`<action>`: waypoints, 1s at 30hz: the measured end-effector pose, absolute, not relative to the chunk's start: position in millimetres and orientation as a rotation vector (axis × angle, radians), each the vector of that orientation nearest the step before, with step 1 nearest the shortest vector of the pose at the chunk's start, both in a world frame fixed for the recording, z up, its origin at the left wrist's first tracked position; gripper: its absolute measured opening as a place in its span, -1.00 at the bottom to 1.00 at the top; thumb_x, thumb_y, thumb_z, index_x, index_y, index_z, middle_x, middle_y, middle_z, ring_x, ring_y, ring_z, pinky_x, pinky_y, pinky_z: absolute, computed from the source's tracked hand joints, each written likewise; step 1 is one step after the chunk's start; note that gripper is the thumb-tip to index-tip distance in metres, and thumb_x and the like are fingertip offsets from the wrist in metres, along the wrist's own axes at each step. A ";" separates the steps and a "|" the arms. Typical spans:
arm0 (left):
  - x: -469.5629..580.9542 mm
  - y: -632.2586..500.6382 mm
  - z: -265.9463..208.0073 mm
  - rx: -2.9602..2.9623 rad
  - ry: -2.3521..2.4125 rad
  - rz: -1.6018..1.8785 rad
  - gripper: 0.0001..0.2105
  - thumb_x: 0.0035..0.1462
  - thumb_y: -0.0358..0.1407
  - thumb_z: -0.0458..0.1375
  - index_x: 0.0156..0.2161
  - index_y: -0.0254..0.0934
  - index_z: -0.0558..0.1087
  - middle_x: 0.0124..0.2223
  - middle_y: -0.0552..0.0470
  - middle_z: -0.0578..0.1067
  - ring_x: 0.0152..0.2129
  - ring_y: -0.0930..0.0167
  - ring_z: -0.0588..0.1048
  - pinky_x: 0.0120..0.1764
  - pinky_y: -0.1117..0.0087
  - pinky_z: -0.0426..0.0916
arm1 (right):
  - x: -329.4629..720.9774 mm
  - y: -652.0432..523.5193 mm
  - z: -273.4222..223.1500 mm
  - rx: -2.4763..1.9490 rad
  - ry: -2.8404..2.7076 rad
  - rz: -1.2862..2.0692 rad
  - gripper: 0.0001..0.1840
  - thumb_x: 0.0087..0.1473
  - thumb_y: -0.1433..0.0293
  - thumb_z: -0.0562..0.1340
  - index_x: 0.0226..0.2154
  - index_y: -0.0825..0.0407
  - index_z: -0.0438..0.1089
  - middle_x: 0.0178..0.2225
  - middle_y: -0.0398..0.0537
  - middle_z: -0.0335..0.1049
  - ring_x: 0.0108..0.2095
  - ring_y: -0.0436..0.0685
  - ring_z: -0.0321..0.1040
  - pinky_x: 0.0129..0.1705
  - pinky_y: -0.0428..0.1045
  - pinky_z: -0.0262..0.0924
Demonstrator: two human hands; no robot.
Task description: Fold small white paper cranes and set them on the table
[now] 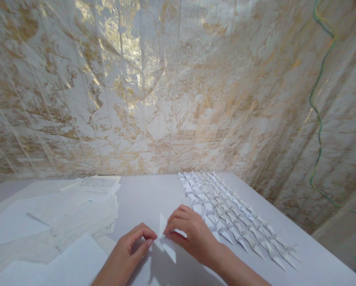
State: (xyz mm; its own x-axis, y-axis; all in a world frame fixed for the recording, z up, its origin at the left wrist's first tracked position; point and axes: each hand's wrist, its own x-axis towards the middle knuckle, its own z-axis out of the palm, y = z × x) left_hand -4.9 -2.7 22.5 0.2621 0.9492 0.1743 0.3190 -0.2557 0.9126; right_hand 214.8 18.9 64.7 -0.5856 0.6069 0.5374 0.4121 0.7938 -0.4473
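Observation:
Between my two hands is a small white folded paper figure with pointed tips, one sticking up and one slanting down toward me. My left hand has thumb and index finger closed at its left side, around a small tip. On the other side, my right hand pinches the figure near its middle, and the fingers hide part of it. To the right, many similar folded paper figures with sharp points lie in close rows on the white table.
Loose paper sheets, some with writing, overlap across the table's left side. A printed page lies at the back of them. Behind the table hangs a gold-patterned white curtain. A green-yellow wire runs down at the right.

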 end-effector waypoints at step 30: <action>107.3 -15.5 11.1 2.279 1.011 0.607 -0.51 -0.08 -0.52 0.13 0.02 -0.19 0.45 0.32 -0.12 0.25 0.14 0.21 0.31 0.19 0.18 0.21 | 370.0 -37.6 46.8 -1.264 -2.430 0.079 -0.80 0.26 0.51 0.14 -0.38 -0.03 0.35 -0.38 -0.04 0.46 -0.28 0.19 0.32 -0.25 0.04 0.20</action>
